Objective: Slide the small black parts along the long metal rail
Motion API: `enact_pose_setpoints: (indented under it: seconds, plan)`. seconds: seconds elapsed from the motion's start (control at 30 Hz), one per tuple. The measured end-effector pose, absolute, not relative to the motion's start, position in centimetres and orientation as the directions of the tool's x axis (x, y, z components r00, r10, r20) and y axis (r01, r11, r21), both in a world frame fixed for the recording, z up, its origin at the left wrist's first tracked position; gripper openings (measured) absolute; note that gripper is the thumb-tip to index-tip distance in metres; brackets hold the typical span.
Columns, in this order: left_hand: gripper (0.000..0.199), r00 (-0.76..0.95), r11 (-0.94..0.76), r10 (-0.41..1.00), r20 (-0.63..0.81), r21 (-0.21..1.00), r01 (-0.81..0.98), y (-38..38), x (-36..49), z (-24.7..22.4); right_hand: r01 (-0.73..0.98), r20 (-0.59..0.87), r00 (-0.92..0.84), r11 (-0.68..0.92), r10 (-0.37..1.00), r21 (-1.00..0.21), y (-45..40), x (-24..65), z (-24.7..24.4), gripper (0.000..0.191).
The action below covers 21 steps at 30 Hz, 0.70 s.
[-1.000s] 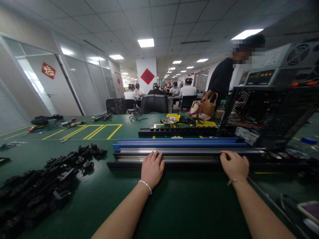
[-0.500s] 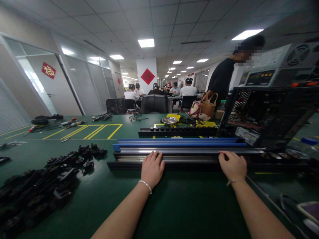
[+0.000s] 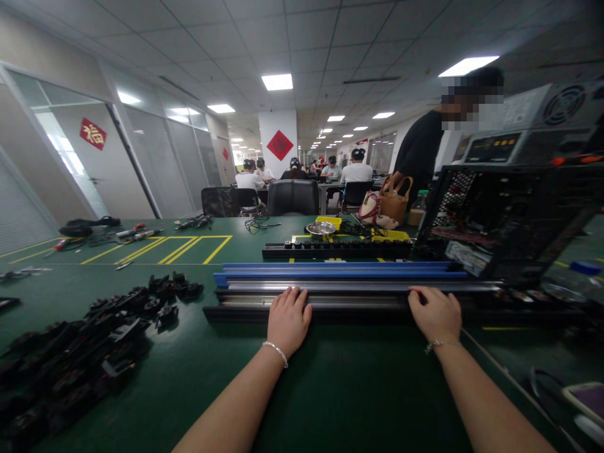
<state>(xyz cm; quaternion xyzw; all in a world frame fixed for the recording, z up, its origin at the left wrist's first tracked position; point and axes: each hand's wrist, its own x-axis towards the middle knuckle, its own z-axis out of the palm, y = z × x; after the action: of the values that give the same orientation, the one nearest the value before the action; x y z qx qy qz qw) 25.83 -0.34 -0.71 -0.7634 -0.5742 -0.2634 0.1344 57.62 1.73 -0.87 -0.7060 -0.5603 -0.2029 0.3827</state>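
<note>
A long black rail point(image 3: 358, 313) with a metallic inner strip lies across the green table before me. My left hand point(image 3: 289, 321) lies on it left of centre, fingers stretched forward over the strip and thumb out to the side. Further right, my right hand point(image 3: 435, 314) is on the same rail, its fingers bent and apart; their undersides are hidden. Just behind run another rail with a shiny metal strip point(image 3: 349, 285) and blue rails point(image 3: 340, 272), all roughly parallel.
Left lies a heap of small black parts point(image 3: 94, 352). Behind the rails are a black strip with parts point(image 3: 335, 250), a metal dish point(image 3: 321, 228) and bags point(image 3: 394, 204). An opened computer case point(image 3: 500, 214) stands right; a person point(image 3: 419, 145) is beyond it.
My right hand has shifted slightly left along the rail. My left hand and the rails look unmoved.
</note>
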Motion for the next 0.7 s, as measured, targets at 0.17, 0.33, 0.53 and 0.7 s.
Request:
enact_pose_setpoints:
  seconds: [0.17,0.33,0.53,0.7]
  plan:
    - [0.038,0.202,-0.305,0.805,0.558,0.096,0.948,-0.4,25.9,-0.7,0.952,0.709,0.257,-0.048,0.657,-0.301,1.6,57.2,-0.7,0.030]
    - [0.039,0.205,-0.305,0.809,0.551,0.095,0.948,-0.4,25.8,-0.6,0.955,0.714,0.238,-0.026,0.658,-0.294,1.5,56.6,-0.5,0.030]
    - [0.038,0.206,-0.306,0.803,0.559,0.091,0.947,-0.4,25.7,-0.7,0.962,0.723,0.207,-0.003,0.659,-0.273,1.6,56.3,-0.5,0.029]
    - [0.038,0.211,-0.307,0.799,0.564,0.080,0.948,-0.4,25.8,-0.7,0.967,0.733,0.186,0.010,0.654,-0.255,1.7,56.2,-0.6,0.030]
